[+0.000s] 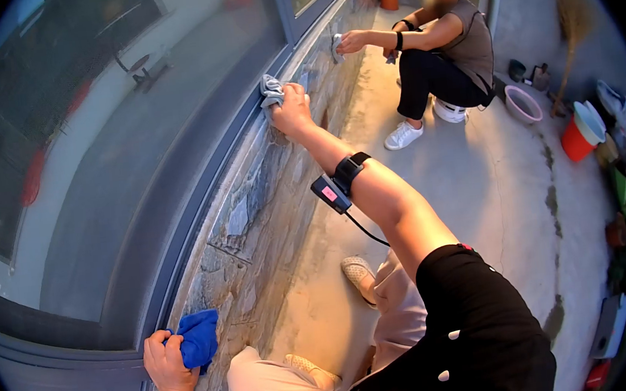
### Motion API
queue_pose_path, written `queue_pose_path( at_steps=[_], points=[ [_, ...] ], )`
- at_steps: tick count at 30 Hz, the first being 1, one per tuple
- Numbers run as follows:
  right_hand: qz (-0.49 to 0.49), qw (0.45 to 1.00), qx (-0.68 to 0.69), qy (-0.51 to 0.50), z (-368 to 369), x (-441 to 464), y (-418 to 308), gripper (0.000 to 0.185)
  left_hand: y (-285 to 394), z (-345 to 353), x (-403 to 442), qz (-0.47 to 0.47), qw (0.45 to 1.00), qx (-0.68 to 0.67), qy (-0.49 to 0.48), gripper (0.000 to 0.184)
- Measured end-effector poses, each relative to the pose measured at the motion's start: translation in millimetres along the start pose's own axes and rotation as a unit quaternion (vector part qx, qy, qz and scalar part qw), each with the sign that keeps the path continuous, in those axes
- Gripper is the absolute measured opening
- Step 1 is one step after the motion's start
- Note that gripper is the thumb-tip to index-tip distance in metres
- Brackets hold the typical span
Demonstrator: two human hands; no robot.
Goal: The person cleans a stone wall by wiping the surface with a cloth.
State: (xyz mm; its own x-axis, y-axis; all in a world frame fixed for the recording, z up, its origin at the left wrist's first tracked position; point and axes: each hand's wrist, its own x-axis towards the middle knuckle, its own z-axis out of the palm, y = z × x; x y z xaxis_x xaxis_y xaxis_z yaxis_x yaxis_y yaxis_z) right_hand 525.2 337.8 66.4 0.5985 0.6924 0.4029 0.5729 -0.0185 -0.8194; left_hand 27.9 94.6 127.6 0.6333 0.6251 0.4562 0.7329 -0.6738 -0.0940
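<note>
My left hand (168, 366) is closed round a bunched blue cloth (199, 339) at the lower corner of the window frame (200, 199). Farther along the same frame, my right hand (293, 111) grips a crumpled grey-white cloth (271, 92) and presses it against the sill edge. Both cloths are wadded, so parts of them are hidden by my fingers. Just below the frame runs a stone-faced wall (243, 213). The large glass pane (119, 139) to the left reflects the yard.
A co-worker (456, 38) sits on a low stool (449, 110), one hand holding a pale cloth (336, 48) to the wall. Along the right are a pink basin (523, 104), an orange-red bucket (579, 141) and a broom (570, 27). Concrete floor (470, 188) lies between.
</note>
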Motion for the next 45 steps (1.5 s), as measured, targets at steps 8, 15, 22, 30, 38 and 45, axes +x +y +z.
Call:
queue_pose_path(
  at_steps=[8,15,22,30,38,45],
  points=[
    [0.076,0.985,-0.152,-0.023,-13,53,-17,0.054,1,0,-1,-0.016,1.0,-0.006,-0.003,0.044],
    [-0.052,0.972,-0.213,-0.08,-19,-20,-47,0.047,2,0,0,-0.002,1.0,-0.007,0.01,0.039],
    [-0.223,0.965,-0.09,-0.102,-6,-175,-88,0.067,1,2,-2,-0.005,1.0,-0.016,0.022,0.041],
    [-0.18,0.982,0.046,-0.03,26,-190,-46,0.079,-3,5,-3,0.009,1.0,-0.02,0.02,0.041],
    [0.072,0.992,0.096,0.041,43,-38,64,0.063,-1,3,-2,-0.007,1.0,-0.001,-0.007,0.044],
    [0.268,0.95,0.124,0.101,85,-2,156,0.042,-1,3,0,-0.012,1.0,0.006,-0.016,0.046]
  ],
)
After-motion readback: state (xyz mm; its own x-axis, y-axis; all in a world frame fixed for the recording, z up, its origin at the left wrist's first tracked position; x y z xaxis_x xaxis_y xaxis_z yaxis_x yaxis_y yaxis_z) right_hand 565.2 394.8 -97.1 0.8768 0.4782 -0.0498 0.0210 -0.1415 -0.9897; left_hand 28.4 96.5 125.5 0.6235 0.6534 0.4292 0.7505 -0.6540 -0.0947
